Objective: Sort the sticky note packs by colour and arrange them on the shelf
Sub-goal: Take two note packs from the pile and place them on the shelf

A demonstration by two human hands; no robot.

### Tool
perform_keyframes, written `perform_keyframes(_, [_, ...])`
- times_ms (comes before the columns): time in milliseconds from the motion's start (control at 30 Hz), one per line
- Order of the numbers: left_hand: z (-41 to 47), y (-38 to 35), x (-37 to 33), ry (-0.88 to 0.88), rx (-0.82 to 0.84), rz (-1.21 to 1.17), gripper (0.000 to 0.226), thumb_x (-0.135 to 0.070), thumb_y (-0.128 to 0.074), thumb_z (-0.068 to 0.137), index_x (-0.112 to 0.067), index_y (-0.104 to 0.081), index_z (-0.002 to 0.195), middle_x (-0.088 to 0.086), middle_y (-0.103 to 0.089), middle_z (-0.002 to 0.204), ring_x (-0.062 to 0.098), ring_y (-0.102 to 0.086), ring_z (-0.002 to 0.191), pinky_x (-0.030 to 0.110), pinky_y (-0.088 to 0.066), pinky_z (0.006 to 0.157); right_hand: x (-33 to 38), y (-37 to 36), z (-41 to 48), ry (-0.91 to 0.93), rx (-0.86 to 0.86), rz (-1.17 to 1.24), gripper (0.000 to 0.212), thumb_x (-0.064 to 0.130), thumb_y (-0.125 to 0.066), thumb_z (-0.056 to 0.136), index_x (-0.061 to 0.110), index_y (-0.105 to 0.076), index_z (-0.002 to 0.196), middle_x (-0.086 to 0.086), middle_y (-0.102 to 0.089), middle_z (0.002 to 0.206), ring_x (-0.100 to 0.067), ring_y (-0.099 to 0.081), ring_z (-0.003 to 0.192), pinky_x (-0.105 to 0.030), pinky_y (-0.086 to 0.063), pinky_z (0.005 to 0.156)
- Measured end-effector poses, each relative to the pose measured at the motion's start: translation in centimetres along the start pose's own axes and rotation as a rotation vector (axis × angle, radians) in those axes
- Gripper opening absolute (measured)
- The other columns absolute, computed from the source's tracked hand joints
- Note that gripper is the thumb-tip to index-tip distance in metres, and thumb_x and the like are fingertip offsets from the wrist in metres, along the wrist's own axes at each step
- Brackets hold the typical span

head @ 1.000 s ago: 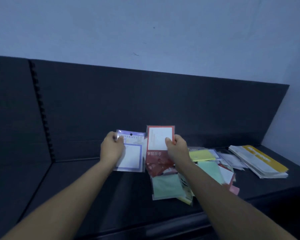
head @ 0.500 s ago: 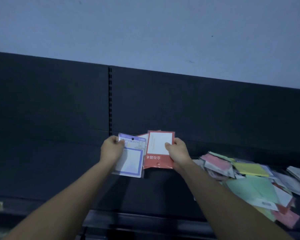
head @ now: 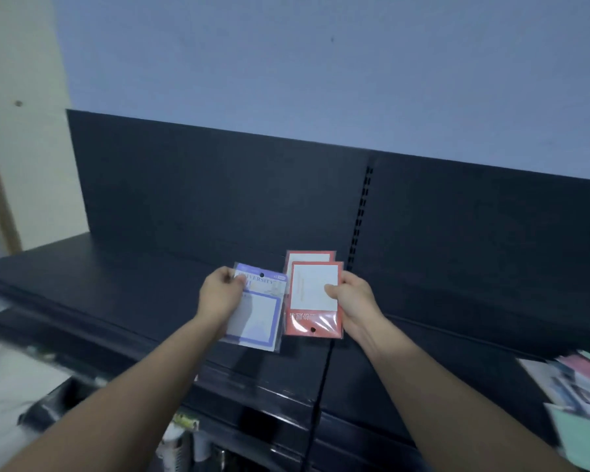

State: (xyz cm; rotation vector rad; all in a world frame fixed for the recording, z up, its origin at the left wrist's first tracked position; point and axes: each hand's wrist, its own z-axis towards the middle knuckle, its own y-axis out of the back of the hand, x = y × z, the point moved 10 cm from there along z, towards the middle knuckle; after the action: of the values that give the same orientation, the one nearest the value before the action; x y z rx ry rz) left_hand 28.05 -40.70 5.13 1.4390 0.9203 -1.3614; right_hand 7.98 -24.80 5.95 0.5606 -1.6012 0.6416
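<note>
The left hand (head: pixel 218 298) gripped a blue-bordered sticky note pack (head: pixel 258 310); the right hand (head: pixel 353 303) pinched two red sticky note packs (head: pixel 314 298), both above the dark shelf (head: pixel 126 287). Best set each colour down well apart, edges squared.

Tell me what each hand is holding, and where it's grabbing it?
The left hand holds a purple pack by its upper left edge. The right hand holds red packs, one behind another, by their right edge.
</note>
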Motion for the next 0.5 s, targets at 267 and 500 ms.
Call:
perform_keyframes(267, [5.3, 14.3, 3.3, 0.109, -0.1, -0.011, 0.02, -0.014, -0.052, 0.086, -0.015, -0.054, 0.066, 0.014, -0.063, 0.076, 0.028, -0.059, 0.07, 0.043, -0.053, 0.066, -2.0, -15.1, 1.4, 0.022, 0.05, -0.062, 0.03, -0.008, -0.045, 0.091, 0.015, -0.063, 0.101, -0.008, -0.069, 0.103, -0.028, -0.067, 0.095, -0.047, -0.056, 0.087])
perform_keyframes(500, [8.1, 22.7, 6.9, 0.274, -0.155, -0.098, 0.015, -0.003, -0.048, 0.084, -0.008, -0.06, 0.077, 0.027, -0.069, 0.093, 0.046, -0.068, 0.086, 0.057, -0.054, 0.075, -3.9, -25.8, 2.4, 0.0, 0.143, -0.126, 0.026, -0.006, -0.045, 0.092, 0.014, -0.059, 0.099, -0.007, -0.066, 0.098, -0.028, -0.065, 0.095, -0.044, -0.056, 0.085])
